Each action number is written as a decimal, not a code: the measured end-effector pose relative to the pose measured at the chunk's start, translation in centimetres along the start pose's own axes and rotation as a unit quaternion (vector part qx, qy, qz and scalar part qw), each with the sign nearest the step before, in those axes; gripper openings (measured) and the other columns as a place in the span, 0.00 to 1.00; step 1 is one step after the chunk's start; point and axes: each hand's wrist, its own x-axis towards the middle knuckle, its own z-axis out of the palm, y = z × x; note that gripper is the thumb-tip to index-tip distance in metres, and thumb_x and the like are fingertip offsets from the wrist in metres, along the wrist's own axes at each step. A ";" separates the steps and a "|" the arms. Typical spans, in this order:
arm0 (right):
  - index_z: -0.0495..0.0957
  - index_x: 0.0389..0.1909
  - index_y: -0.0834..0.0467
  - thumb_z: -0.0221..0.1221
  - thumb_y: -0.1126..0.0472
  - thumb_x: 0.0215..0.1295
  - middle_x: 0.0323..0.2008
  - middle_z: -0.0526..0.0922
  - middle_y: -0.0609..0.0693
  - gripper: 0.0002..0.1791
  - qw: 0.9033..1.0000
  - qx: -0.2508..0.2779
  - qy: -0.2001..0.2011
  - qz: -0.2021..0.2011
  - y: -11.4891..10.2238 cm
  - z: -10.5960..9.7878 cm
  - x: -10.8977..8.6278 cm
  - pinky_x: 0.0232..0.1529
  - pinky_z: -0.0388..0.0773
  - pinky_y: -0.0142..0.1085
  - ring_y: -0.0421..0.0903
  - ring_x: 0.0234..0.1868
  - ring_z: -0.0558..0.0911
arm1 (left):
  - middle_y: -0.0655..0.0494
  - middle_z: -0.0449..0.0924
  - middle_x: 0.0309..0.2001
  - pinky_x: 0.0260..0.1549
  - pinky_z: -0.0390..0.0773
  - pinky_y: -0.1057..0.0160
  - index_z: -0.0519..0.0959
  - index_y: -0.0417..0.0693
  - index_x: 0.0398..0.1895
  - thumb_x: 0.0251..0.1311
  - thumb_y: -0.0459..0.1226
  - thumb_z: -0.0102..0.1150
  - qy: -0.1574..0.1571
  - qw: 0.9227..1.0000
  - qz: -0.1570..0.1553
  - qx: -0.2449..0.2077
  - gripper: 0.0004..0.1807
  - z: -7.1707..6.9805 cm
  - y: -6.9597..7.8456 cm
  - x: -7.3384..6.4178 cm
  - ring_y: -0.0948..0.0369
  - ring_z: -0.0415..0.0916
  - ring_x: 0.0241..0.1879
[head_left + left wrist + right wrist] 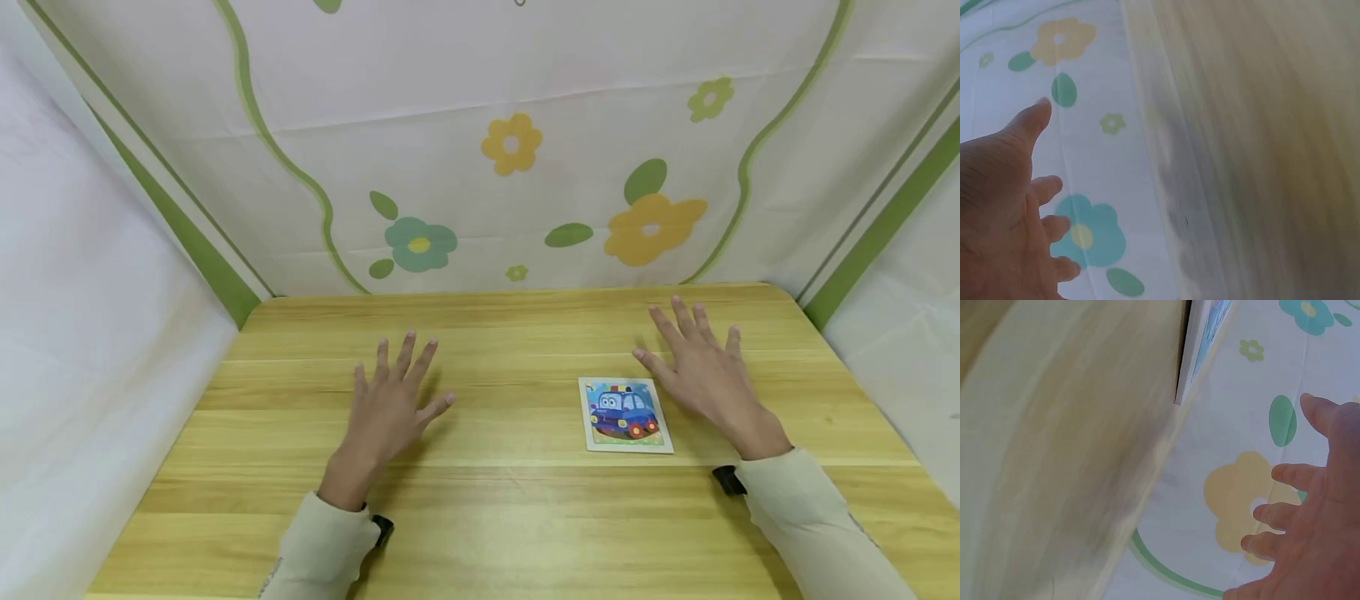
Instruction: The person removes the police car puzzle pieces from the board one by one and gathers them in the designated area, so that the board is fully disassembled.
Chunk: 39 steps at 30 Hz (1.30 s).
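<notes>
A square picture puzzle or card (pixel 626 415) with a pale border and a blue cartoon police car lies flat on the wooden table, right of the middle. Beside its right edge, apart from it, my right hand (pixel 705 379) hovers over the table with fingers spread. My left hand (pixel 386 417), its fingers also spread, is above the left half of the table and holds nothing. In the right wrist view, the edge of the puzzle (pixel 1200 350) shows at the top, beyond the thumb side of the right hand (pixel 1310 519). Only the left hand (pixel 1007 206) appears in the left wrist view.
The wood-grain table (pixel 510 517) meets a white cloth (pixel 420 67) printed with flowers and green vines at its back edge. White cloth sides (pixel 97 333) with green stripes flank it left and right. Dark wrist straps (pixel 382 530) show at both cuffs.
</notes>
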 end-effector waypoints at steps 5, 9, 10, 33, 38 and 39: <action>0.48 0.85 0.55 0.45 0.30 0.78 0.83 0.44 0.68 0.47 1.000 0.012 -0.005 -0.006 0.0 -0.1 0.1 0.69 0.38 0.82 0.74 0.82 0.45 | 0.50 0.41 0.86 0.73 0.47 0.22 0.49 0.61 0.86 0.71 0.67 0.50 -0.029 0.999 0.029 -0.017 0.47 0.1 1.3 -0.1 0.35 0.39 0.83; 0.51 0.84 0.57 0.49 0.32 0.78 0.82 0.48 0.70 0.47 0.999 0.033 -0.014 -0.017 0.0 -0.2 0.2 0.71 0.42 0.80 0.75 0.81 0.49 | 0.51 0.40 0.86 0.74 0.45 0.24 0.48 0.62 0.86 0.72 0.68 0.48 -0.054 0.997 0.053 -0.031 0.47 0.2 2.5 -0.2 0.37 0.38 0.84; 0.52 0.84 0.59 0.50 0.33 0.78 0.82 0.49 0.70 0.47 0.999 0.039 -0.017 -0.021 0.0 -0.2 0.2 0.71 0.43 0.80 0.75 0.80 0.50 | 0.51 0.40 0.86 0.74 0.45 0.24 0.48 0.62 0.86 0.72 0.67 0.48 -0.058 0.996 0.059 -0.035 0.47 0.4 2.8 -0.3 0.37 0.37 0.84; 0.66 0.75 0.68 0.65 0.51 0.73 0.73 0.68 0.74 0.39 0.989 0.133 -0.037 -0.046 -0.9 0.5 0.4 0.71 0.62 0.69 0.75 0.73 0.66 | 0.59 0.48 0.86 0.77 0.55 0.33 0.53 0.67 0.85 0.76 0.64 0.44 -0.147 0.964 0.220 -0.011 0.39 2.4 11.8 -0.6 0.49 0.48 0.84; 0.70 0.72 0.67 0.67 0.54 0.71 0.70 0.72 0.72 0.35 0.988 0.145 -0.035 -0.051 -1.2 0.8 0.3 0.67 0.69 0.68 0.73 0.69 0.72 | 0.58 0.54 0.84 0.76 0.61 0.36 0.56 0.66 0.84 0.78 0.62 0.43 -0.149 0.957 0.250 0.006 0.36 2.6 13.4 -0.4 0.51 0.57 0.82; 0.71 0.71 0.67 0.67 0.54 0.71 0.69 0.73 0.72 0.34 0.987 0.146 -0.035 -0.053 -1.3 0.9 0.3 0.65 0.71 0.68 0.72 0.68 0.74 | 0.58 0.54 0.84 0.76 0.61 0.36 0.57 0.66 0.84 0.78 0.62 0.43 -0.150 0.955 0.255 0.008 0.36 2.6 13.7 -0.4 0.51 0.58 0.81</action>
